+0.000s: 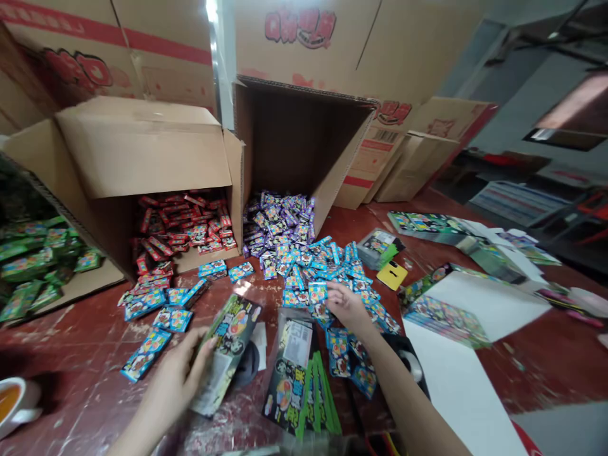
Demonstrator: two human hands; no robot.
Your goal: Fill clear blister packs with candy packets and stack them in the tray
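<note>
My left hand (183, 367) is closed around a flat dark pouch (232, 339) with colourful print, tilted above the red table. With bent fingers, my right hand (346, 307) grips a small blue candy packet (318, 297) at the edge of a heap of blue packets (339, 263). Between my forearms lies a fanned stack of dark and green pouches (292, 373). More blue packets (147, 351) are scattered left of the held pouch.
Cardboard boxes on their sides hold red packets (190, 218) and purple packets (280, 218); green packets (28, 259) lie far left. A cup (19, 405) stands at the left edge. On the right are a yellow card (392, 275), printed card stacks (427, 225) and an open display box (446, 310).
</note>
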